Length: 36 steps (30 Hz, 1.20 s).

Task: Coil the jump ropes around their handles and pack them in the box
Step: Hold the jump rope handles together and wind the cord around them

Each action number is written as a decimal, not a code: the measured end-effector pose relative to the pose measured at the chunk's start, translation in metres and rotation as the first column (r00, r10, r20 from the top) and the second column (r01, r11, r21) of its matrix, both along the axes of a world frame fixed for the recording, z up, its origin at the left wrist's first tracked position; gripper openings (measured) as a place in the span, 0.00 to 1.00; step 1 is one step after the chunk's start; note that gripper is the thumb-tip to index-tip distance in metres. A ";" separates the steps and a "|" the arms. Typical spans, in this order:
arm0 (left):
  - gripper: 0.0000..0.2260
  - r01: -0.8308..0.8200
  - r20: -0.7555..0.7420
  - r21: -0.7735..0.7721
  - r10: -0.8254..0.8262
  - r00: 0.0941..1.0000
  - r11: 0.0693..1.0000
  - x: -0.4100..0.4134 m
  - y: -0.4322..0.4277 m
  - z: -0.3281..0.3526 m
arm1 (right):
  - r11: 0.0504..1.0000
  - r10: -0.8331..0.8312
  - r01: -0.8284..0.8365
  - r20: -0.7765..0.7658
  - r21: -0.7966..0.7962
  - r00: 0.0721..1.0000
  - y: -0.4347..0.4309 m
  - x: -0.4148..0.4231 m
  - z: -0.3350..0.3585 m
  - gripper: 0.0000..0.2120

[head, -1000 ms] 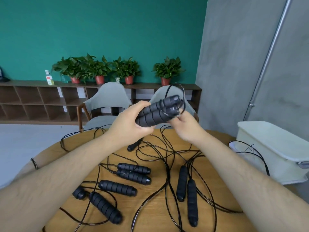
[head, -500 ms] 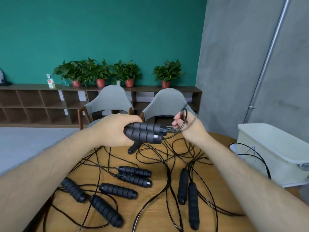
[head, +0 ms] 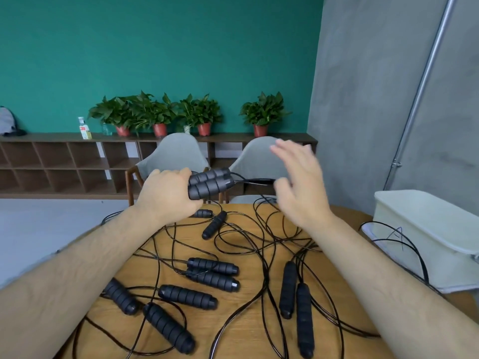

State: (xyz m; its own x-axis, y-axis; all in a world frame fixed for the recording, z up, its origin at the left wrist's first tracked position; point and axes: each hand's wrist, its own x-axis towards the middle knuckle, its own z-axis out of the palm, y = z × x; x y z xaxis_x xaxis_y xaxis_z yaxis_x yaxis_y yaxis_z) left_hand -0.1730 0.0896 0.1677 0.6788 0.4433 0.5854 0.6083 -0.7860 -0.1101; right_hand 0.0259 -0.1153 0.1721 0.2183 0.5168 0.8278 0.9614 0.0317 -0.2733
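**Left hand grips the paired handles, right hand spread**

Your left hand (head: 166, 195) is curled around a pair of black ribbed foam jump-rope handles (head: 211, 182). It holds them side by side above the far edge of the round wooden tabletop (head: 248, 330), with their caps pointing toward 3 o'clock. A thin black cord (head: 252, 181) runs from those caps toward your right hand (head: 300, 187). That hand is spread, its fingers apart and blurred, and you cannot tell whether its thumb touches the cord.

More black handles lie in tangled cord on the tabletop:
- a centre pair (head: 212, 272);
- a second pair at 5 o'clock (head: 295, 301);
- three single handles at 7 o'clock (head: 186, 296);
- one lone handle at 12 o'clock (head: 214, 224).

The pale cream lidded box (head: 425, 229) stands at 3 o'clock, with a loop of black cord just beside it.
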 end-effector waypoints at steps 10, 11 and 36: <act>0.22 0.155 0.027 0.044 -0.156 0.987 0.987 0.005 -0.038 0.001 | 0.861 0.194 -0.411 -0.555 -0.298 0.809 0.026 -0.014 -0.004 0.36; 0.22 0.157 0.020 0.042 -0.158 0.987 0.987 0.006 -0.040 0.000 | 0.850 0.230 -0.434 -0.531 -0.298 0.816 0.025 -0.015 -0.004 0.34; 0.20 0.349 0.081 -0.400 -0.346 0.935 0.848 -0.012 -0.037 0.018 | 0.856 0.308 -0.503 -0.661 -0.122 0.685 0.000 0.004 0.005 0.19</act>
